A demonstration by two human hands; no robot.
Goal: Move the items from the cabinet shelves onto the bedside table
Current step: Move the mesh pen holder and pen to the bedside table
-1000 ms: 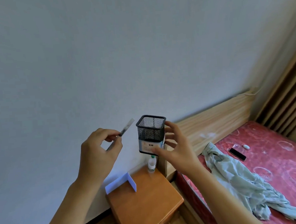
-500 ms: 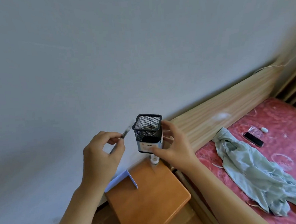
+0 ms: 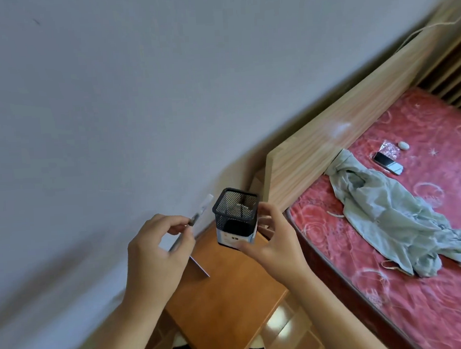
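Both items are in hand above the bedside table [image 3: 232,303]; neither is set down yet. Right hand [image 3: 275,241] curls its fingers round the black mesh pen holder [image 3: 236,218], upright, off the surface. Left hand [image 3: 154,256] pinches a pen [image 3: 199,215] between thumb and fingertips. A folded white card [image 3: 198,266] already stands on the tabletop. Cabinet out of view; remaining items unknown.

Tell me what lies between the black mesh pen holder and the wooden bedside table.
Nothing: in the head view the black mesh pen holder hangs above the wooden bedside table.
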